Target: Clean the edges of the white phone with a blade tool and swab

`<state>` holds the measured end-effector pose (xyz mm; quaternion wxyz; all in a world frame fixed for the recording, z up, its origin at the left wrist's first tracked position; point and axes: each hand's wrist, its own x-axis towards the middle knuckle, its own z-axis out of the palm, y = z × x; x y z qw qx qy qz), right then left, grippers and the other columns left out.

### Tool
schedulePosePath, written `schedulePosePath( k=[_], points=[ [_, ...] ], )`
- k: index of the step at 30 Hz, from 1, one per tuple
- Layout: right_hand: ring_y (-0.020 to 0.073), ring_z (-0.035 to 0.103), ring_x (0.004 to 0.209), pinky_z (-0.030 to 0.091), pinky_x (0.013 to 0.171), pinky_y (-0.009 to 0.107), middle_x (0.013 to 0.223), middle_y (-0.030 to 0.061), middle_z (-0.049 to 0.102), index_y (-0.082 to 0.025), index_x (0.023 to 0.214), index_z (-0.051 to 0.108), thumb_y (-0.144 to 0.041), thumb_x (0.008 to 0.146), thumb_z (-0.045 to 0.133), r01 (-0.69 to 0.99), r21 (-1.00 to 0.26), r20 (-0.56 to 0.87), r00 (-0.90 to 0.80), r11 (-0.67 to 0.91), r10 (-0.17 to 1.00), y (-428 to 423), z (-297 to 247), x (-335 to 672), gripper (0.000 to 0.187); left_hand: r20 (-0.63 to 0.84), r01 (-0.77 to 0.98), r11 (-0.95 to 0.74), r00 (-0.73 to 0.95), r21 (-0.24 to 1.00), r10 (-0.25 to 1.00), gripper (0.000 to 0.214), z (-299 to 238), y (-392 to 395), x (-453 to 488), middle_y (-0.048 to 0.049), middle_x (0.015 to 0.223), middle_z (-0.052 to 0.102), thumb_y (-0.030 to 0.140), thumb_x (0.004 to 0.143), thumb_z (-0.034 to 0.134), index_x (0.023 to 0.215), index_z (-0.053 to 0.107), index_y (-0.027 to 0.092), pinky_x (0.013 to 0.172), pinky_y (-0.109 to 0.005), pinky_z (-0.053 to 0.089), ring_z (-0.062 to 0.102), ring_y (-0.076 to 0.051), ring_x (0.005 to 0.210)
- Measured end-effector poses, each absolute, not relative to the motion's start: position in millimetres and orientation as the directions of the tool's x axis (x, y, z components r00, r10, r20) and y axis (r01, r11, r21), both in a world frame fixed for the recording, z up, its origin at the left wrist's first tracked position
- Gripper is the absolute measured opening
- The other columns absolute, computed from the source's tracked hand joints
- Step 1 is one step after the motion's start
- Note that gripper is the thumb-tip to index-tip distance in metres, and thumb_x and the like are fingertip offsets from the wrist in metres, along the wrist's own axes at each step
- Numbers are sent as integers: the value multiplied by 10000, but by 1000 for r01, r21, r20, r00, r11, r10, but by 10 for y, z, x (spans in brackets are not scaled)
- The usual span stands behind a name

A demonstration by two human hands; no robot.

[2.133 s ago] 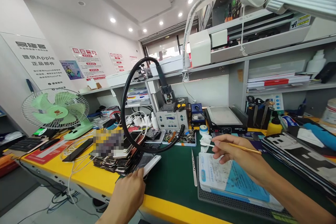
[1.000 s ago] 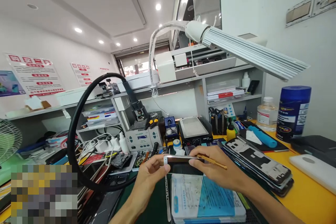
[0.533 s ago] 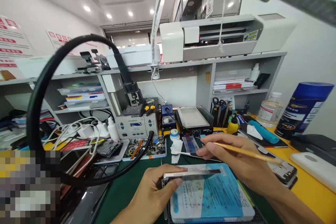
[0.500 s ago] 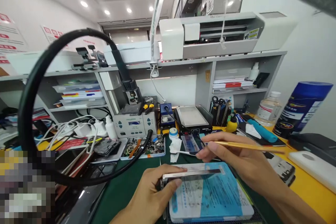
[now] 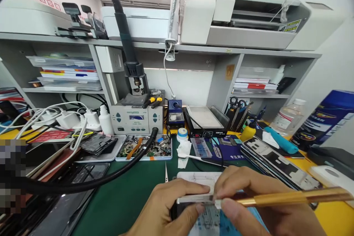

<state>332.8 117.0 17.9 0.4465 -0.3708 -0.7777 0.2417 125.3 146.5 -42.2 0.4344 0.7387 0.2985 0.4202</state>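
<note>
Edge-on in my left hand (image 5: pixel 163 204) is a slim phone (image 5: pixel 192 199) with a metal frame, its thumb below and fingers above. My right hand (image 5: pixel 249 184) comes in from the right, fingertips pinched at the phone's right end. Across that hand lies a gold-coloured, pen-like tool (image 5: pixel 293 197); its tip is hidden among the fingers. A small whitish bit (image 5: pixel 218 203) shows at the pinch, too small to name. Beneath both hands sits a blue-and-white case (image 5: pixel 206 223), largely covered by them.
A tray of small parts (image 5: pixel 163 151), a hot-air station (image 5: pixel 135 118) and a soldering stand (image 5: pixel 175 116) line the back. Phone housings (image 5: pixel 279 160) are stacked right. Pointed tweezers (image 5: pixel 166 173) lie on the green mat (image 5: pixel 124 184). A black hose (image 5: pixel 110 182) arcs across the left.
My right hand has come down from above the case to the phone's right end, bringing the gold tool along. My left hand still holds the phone. The view has shifted closer and lower.
</note>
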Motion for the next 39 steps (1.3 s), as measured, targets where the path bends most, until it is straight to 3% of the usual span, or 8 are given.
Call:
schedulePosePath(
  k=[5, 16, 24, 31, 39],
  points=[
    [145, 718, 752, 589, 688, 222, 840, -37, 724, -304, 987, 688, -109, 904, 650, 357, -691, 532, -336, 628, 777, 1191, 122, 3291, 215, 422, 11, -489, 487, 872, 764, 272, -425, 1492, 1257, -20, 1068, 806, 172, 938, 638, 1156, 778, 257, 842, -210, 547, 749, -171, 945],
    [150, 717, 804, 604, 728, 239, 858, -21, 736, -281, 995, 692, -21, 858, 655, 343, -620, 592, -385, 705, 708, 1242, 131, 3228, 296, 343, 36, -411, 491, 911, 801, 275, -336, 1438, 1262, -44, 1080, 796, 166, 941, 599, 1133, 787, 224, 922, -237, 521, 734, -190, 1014],
    [153, 712, 791, 611, 728, 248, 850, -19, 744, -296, 1026, 707, 7, 840, 649, 348, -610, 598, -388, 712, 702, 1233, 139, 3210, 360, 356, 71, -435, 465, 898, 810, 278, -358, 1430, 1260, 21, 1060, 806, 154, 928, 639, 1124, 789, 281, 886, -179, 517, 735, -147, 958],
    [174, 714, 711, 600, 663, 269, 784, 18, 716, -222, 861, 701, -80, 878, 633, 420, -648, 552, -315, 635, 772, 1230, 130, 3225, 158, 350, 47, -424, 487, 905, 801, 279, -373, 1437, 1255, 3, 1114, 795, 167, 951, 629, 1159, 777, 282, 902, -200, 530, 735, -161, 985],
    [158, 709, 734, 594, 681, 249, 805, -6, 729, -269, 972, 714, -32, 834, 668, 371, -610, 620, -328, 701, 713, 1214, 105, 3231, 278, 363, 53, -443, 492, 895, 792, 292, -422, 1459, 1255, 0, 1125, 795, 161, 941, 639, 1174, 768, 281, 908, -204, 523, 736, -170, 999]
  ],
)
